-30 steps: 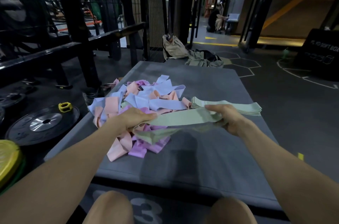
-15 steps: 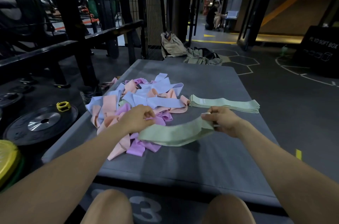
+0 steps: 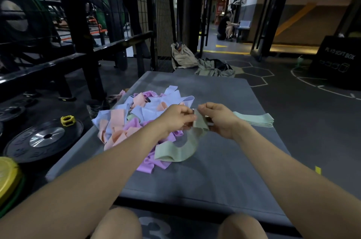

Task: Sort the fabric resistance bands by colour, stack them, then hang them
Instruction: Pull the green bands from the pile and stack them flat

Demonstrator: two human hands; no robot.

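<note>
both hands meet on one end of the green band [image 3: 181, 150]: your left hand [image 3: 176, 119] and right hand [image 3: 218, 119] pinch it; its length droops toward you, and the green stack [image 3: 254, 120] lies just right of your right hand.

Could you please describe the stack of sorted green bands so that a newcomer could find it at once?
Find the grey mat. The green stack lies flat at its right edge, beyond the right hand. Unlike the mixed pile, it is one colour, neatly layered.
</note>
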